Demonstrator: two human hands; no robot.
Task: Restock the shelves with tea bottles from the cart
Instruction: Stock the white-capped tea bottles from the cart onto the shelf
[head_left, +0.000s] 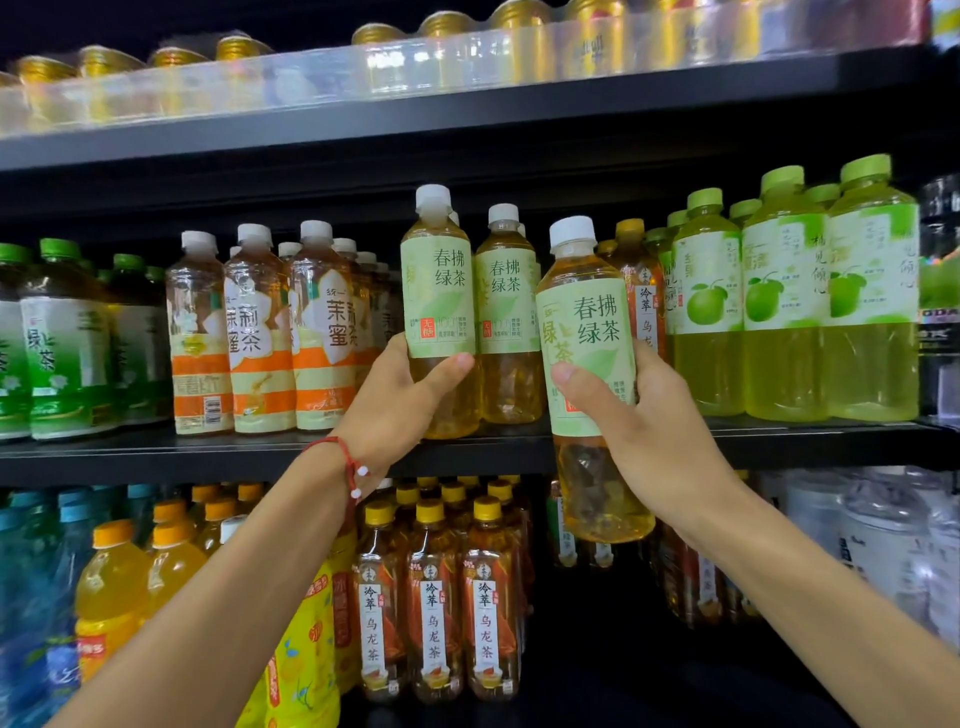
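Black shelving fills the view on three levels. Middle shelf (156, 457) runs full width, with packed rows behind a narrow free strip along its front edge. Top shelf (467, 114) carries shrink-wrapped gold cans (447, 57).

Headroom is a dark gap between the caps and the top shelf's underside, tighter toward the right end, where the lime-green bottles (784, 301) stand taller. Left end of the middle shelf has green-capped bottles (67, 353), then orange-and-white bottles (260, 332).

Lower level has orange drinks (111, 587) left, oolong bottles (431, 608) centre, clear jugs (872, 540) right. A dark slot shows between the oolong bottles and the jugs.

Task things are three white-capped tea bottles with pale green labels, mid-shelf.
- Standing bottle (508, 312) sits near the front edge, upright, label forward.
- Left bottle (439, 291) is just beside it on its left, long axis vertical, cap up, base at the front edge. Cannot tell if it is set down.
- Right bottle (587, 332) is out in front of the shelf, base hanging below the front edge, long axis slightly tilted, cap leaning left, label forward.

It hides the spot between the standing bottle and a yellow-capped bottle (636, 291), so the room there cannot be told.

Left hand (400, 395) has its grip wrapped round the left bottle's lower half, thumb across the front. Right hand (654, 431) has its grip round the right bottle's middle, thumb across the label.

Red string bracelet (345, 457) on the left wrist.
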